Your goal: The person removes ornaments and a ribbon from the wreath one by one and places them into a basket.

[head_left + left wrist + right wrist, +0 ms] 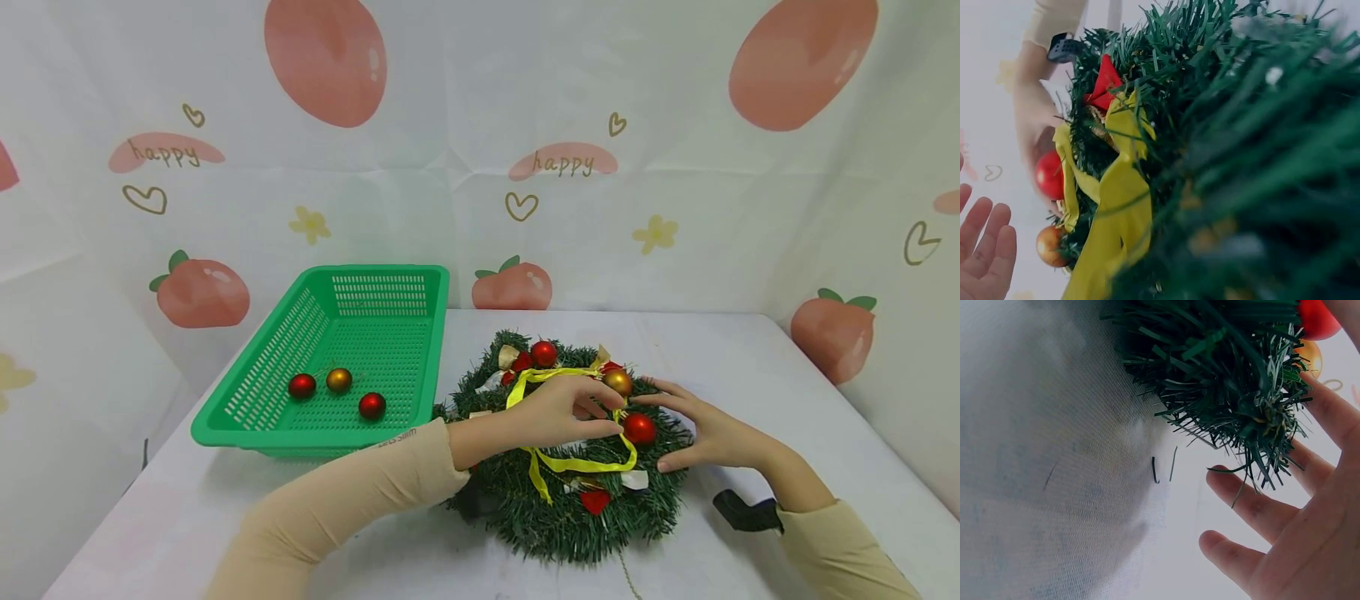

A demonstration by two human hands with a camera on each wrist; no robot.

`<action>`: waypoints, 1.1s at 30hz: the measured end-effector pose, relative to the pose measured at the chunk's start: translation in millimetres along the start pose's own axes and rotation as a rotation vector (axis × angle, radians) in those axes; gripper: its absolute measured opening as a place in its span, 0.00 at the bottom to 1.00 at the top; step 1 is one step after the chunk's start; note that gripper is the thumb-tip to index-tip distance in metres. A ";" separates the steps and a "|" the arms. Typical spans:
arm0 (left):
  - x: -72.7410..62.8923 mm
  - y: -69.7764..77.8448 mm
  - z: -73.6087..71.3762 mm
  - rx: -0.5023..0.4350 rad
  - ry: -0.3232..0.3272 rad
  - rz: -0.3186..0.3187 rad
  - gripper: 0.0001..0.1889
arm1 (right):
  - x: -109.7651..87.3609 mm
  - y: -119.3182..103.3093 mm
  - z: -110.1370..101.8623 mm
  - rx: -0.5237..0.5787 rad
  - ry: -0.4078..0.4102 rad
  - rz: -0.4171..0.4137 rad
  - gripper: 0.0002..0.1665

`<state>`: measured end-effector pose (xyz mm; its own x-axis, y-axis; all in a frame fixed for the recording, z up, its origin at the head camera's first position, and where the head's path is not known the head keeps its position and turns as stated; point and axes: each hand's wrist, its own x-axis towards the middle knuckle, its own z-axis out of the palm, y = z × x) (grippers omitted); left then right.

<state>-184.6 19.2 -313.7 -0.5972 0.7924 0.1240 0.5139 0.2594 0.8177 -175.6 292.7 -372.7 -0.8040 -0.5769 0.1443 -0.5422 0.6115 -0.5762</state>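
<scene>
A: What does the head view show?

B: A white table (727,367) in front of a printed cloth (697,167). Around the table's middle lies a green wreath (570,533), trimmed with a yellow ribbon (592,466). Toward the table's far left corner sits a green basket (442,350) with two loose red balls (372,407) and one loose gold ball (339,380) inside. Its raised sides probably stop them rolling off.

A: And the person?

B: Two bare hands, in beige sleeves (345,500). The left grip (558,412) reaches over the wreath, its fingertips close to the wreath's red ball (640,428); contact is unclear from here. The right grip (708,429) is at the wreath's right side, fingers spread around that ball and the wreath's gold ball (617,382), perhaps to steady the edge.

A: The left wrist view?

B: The ribbon hangs large in front of the greenery. At the left border, the left grip's visible fingers are straight, apart from the wreath, seemingly holding nothing. Its thumb can't be made out.

A: The right wrist view?

B: The right grip is relaxed and spread, not closed on anything. One finger lies against the wreath's fringe, likely light support rather than a hold.
</scene>
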 end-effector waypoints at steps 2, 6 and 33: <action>6.0 -1.1 3.7 -0.002 0.000 -0.008 0.17 | -0.1 -0.9 -0.4 0.008 -0.011 0.011 0.44; 17.4 1.4 5.7 0.010 -0.021 -0.015 0.17 | -0.3 -2.8 -2.8 0.025 -0.037 0.040 0.46; 39.5 -18.5 27.9 0.299 -0.069 -0.200 0.23 | -1.5 -0.4 -0.8 0.019 -0.019 0.023 0.45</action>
<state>-200.5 61.1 -339.6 -0.6667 0.7422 -0.0684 0.5543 0.5551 0.6202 -174.4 293.7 -372.0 -0.8111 -0.5733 0.1160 -0.5191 0.6143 -0.5943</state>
